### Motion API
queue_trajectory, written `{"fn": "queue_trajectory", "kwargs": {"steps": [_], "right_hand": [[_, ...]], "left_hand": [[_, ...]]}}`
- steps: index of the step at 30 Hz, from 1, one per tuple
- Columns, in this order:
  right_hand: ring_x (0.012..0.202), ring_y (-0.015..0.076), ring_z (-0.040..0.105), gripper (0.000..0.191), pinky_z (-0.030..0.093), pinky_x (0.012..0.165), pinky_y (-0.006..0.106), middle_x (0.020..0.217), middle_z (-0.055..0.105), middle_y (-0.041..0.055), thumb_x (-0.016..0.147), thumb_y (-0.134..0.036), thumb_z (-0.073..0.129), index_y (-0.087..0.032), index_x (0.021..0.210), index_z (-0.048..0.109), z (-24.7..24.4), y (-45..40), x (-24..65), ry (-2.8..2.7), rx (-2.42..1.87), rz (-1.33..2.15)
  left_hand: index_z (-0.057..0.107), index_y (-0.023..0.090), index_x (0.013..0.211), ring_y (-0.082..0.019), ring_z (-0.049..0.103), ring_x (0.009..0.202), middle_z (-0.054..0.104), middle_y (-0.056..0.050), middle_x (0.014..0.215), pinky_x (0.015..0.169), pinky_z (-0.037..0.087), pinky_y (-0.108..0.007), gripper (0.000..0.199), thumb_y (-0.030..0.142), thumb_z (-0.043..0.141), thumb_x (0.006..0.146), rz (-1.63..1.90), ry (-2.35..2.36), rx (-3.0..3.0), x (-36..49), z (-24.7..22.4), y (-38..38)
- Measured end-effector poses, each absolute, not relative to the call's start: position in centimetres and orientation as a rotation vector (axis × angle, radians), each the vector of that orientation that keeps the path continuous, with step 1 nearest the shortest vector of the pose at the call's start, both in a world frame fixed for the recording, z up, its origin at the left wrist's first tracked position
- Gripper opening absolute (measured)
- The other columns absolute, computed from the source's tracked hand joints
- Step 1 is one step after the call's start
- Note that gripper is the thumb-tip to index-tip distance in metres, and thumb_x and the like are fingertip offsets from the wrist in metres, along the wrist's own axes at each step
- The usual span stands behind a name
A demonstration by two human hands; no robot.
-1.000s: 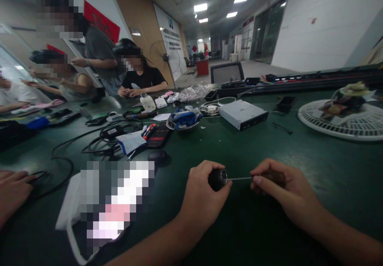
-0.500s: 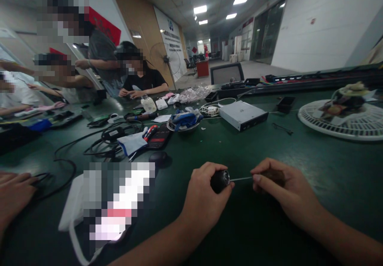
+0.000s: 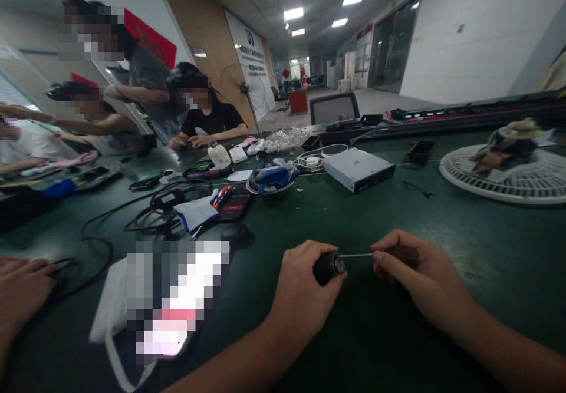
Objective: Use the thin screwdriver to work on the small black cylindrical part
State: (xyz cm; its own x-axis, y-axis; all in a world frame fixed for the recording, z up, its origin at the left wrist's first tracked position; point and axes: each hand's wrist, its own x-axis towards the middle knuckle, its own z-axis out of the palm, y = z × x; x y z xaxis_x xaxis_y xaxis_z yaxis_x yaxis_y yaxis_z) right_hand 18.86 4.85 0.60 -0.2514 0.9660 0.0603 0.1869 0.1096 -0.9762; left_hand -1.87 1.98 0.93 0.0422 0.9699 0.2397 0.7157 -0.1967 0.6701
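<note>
On the dark green workbench [image 3: 398, 216], the left hand [image 3: 305, 293] closes around a black cylinder [image 3: 328, 267], its end meeting a thin metal rod [image 3: 356, 255] pinched in the right hand [image 3: 411, 269].

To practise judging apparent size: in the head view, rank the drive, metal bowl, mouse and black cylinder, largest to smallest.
1. drive
2. metal bowl
3. mouse and black cylinder: they look alike, and the cylinder is nearer the camera, so they stay unranked.

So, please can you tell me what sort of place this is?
It looks like an electronics workshop or assembly room: a long green workbench holds tangled black cables, a silver drive-like metal box, and several people work along it.
</note>
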Motion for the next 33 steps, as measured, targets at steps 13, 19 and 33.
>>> {"fn": "queue_trajectory", "kwargs": {"steps": [13, 19, 33], "right_hand": [[0.059, 0.0180, 0.062, 0.018, 0.044, 0.052, 0.029, 0.064, 0.066, 0.0011, 0.085, -0.041, 0.068, -0.023, 0.087, 0.067, 0.6, 4.4, 19.0, -1.648, -1.211, 1.050], [0.056, 0.0174, 0.062, 0.024, 0.048, 0.049, 0.029, 0.066, 0.066, 0.0007, 0.082, -0.045, 0.074, -0.024, 0.084, 0.062, 1.2, 4.3, 18.9, -1.441, -1.313, 0.840], [0.109, 0.0298, 0.063, 0.007, 0.047, 0.093, 0.052, 0.103, 0.069, 0.0054, 0.087, -0.019, 0.058, -0.025, 0.086, 0.054, -1.7, 6.1, 18.1, -2.131, -1.275, 0.623]], "left_hand": [[0.066, 0.031, 0.118, -0.024, 0.059, 0.109, 0.069, 0.000, 0.115, 0.097, 0.043, -0.044, 0.036, 0.028, 0.073, 0.083, 0.886, 1.687, 1.975, -1.9, 0.7, 2.0], [0.065, 0.030, 0.122, -0.026, 0.057, 0.113, 0.067, -0.002, 0.119, 0.101, 0.040, -0.047, 0.036, 0.033, 0.069, 0.086, 0.851, 1.698, 1.984, -2.0, 0.5, 2.0], [0.057, 0.026, 0.135, -0.030, 0.050, 0.124, 0.061, -0.007, 0.132, 0.105, 0.034, -0.051, 0.049, 0.028, 0.059, 0.085, 0.712, 1.756, 2.245, -1.5, 0.6, 1.5]]}}
